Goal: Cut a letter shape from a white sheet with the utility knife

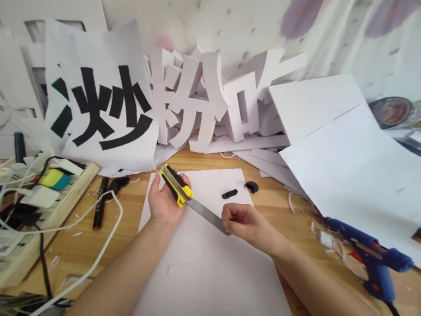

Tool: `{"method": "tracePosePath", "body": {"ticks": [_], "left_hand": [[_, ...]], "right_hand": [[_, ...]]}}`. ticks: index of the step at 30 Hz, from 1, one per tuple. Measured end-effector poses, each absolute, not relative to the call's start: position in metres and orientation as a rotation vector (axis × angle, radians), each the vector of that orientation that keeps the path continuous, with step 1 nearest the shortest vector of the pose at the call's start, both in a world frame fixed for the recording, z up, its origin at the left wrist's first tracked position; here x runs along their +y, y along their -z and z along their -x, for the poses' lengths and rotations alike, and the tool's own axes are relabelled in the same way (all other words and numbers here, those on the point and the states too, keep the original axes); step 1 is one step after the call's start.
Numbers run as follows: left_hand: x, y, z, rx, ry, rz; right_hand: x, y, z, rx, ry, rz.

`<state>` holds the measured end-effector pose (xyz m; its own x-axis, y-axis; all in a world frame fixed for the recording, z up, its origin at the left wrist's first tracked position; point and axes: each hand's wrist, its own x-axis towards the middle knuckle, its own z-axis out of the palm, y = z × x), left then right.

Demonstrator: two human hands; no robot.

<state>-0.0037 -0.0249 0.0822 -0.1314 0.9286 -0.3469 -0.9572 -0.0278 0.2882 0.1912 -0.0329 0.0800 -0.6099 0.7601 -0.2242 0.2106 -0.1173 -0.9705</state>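
My left hand [166,202] wraps its grip around the yellow-and-black plastic handle of a utility knife [176,185], thumb along one side, fingers curled under the other. My right hand [244,220] pinches closed on the tip of the long bare steel blade [207,217], which runs out well past the handle. The knife looks light and rigid at the handle, but I judge the extended blade thin, springy, brittle and sharp along its edge, so the safe hold is on its flat sides, not the edge. Both forearms come in low from the near edge, wrists angled toward each other, holding the knife just above a large white sheet of paper [207,277] on the wooden counter [91,239]. Two small black plastic pieces [230,194] lie just beyond the sheet's middle; a blue glue gun [369,257] rests to my right.
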Motion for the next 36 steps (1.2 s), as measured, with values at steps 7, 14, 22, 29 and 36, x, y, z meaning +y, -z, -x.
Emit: {"method": "tracePosePath", "body": {"ticks": [7,14,22,29,36], "left_hand": [[-0.024,-0.083,0.002,0.5,-1.661,0.068],[-0.027,-0.086,0.003,0.402,-1.66,0.067],[-0.031,-0.088,-0.001,0.4,-1.652,-0.05],[-0.035,-0.088,-0.011,0.527,-1.661,-0.167],[-0.035,-0.085,-0.016,0.642,-1.596,-0.132]], "right_hand": [[-0.048,-0.089,-0.183,-1.853,-1.528,1.126],[-0.057,-0.093,-0.175,-1.955,-1.41,1.087],[-0.055,-0.091,-0.174,-1.977,-1.364,1.094],[-0.052,-0.08,-0.172,-1.926,-1.387,1.187],[-0.043,-0.066,-0.169,-1.858,-1.426,1.24]]}}
